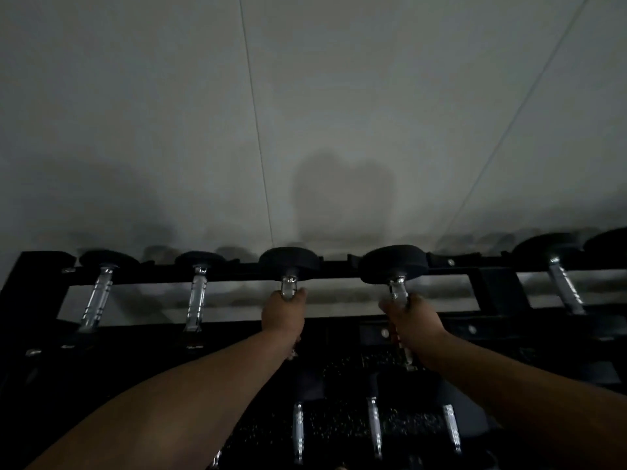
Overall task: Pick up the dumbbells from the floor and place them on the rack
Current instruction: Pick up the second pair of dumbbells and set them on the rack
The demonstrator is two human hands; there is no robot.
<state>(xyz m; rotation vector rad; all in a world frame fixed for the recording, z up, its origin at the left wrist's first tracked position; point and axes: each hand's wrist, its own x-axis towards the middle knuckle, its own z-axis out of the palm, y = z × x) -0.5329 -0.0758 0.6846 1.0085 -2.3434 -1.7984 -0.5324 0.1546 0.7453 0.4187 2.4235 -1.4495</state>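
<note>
Two black dumbbells with chrome handles rest across the top tier of a black rack [342, 269]. My left hand [284, 312] is wrapped around the handle of the left dumbbell [289, 262], whose far head sits on the rack's back rail. My right hand [412, 320] grips the handle of the right dumbbell [393, 262], whose far head lies on the same rail. The near heads of both dumbbells are hidden by my arms.
Two more dumbbells [101, 266] [200, 261] sit on the top tier to the left, and a larger one [556, 252] to the right. Several chrome-handled dumbbells [373, 425] lie on a lower tier. A pale wall rises close behind the rack.
</note>
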